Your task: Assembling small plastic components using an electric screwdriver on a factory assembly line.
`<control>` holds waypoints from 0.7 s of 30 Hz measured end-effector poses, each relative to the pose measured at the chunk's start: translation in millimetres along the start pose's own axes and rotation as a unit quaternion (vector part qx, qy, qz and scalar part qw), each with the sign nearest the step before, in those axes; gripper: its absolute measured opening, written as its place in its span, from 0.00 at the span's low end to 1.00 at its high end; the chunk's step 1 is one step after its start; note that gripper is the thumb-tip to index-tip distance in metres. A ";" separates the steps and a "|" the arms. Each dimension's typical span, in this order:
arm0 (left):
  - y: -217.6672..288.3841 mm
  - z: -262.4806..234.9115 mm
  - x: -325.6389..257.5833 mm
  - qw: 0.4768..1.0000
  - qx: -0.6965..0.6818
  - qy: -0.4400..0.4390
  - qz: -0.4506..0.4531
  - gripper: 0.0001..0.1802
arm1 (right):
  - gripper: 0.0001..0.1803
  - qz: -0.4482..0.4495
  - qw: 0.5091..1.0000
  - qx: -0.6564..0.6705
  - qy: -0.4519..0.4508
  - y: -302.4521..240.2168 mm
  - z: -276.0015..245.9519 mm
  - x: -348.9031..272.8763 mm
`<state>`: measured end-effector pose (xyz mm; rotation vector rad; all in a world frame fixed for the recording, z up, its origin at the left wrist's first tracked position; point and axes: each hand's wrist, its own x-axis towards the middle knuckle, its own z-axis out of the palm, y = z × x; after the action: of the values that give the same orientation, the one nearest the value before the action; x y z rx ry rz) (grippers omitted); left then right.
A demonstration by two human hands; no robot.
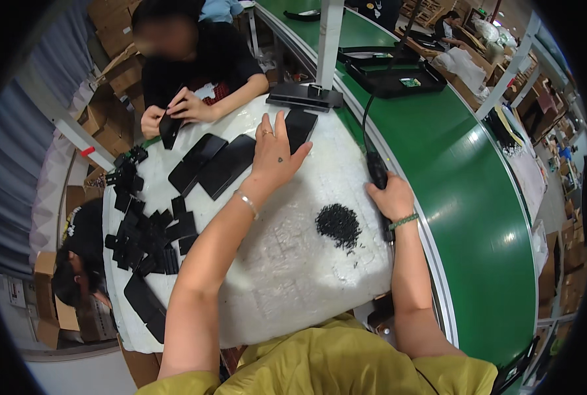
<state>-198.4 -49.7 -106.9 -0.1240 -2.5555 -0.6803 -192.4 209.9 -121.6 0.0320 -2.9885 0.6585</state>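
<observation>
Head view: had bare left hand (277, 156) spread wide by a flat black rectangular panel (302, 127) at 12 o'clock, couldn't tell if touching; had bare right hand (396, 197) wrapped round a black cylindrical corded tool (375, 168), 2 o'clock.

Blue-grey curtain (9, 168), green conveyor belt (468, 210)

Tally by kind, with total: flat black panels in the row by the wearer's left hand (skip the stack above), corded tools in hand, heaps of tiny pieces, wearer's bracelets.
Flat black panels: 3
Corded black tool: 1
Heap of tiny black pieces: 1
Silver-coloured bracelet: 1
Green bracelet: 1
Total: 7
</observation>
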 end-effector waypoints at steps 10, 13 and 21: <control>-6.5 50.2 20.5 0.978 0.146 -0.107 -0.101 0.48 | 0.28 -0.011 0.999 0.042 -0.006 9.3 -3.6 -0.6; -12.5 44.0 15.1 0.986 0.100 -0.103 -0.086 0.45 | 0.28 -0.006 0.999 0.040 -0.019 11.1 -6.4 5.2; 35.1 -84.7 -83.7 0.991 -0.078 -0.104 0.014 0.40 | 0.25 0.059 0.707 0.693 -0.123 22.7 -30.9 -7.2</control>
<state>-81.0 -57.4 -67.5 -0.2966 -2.6879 -0.8990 -183.8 243.5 -103.8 0.0160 -1.8518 2.8098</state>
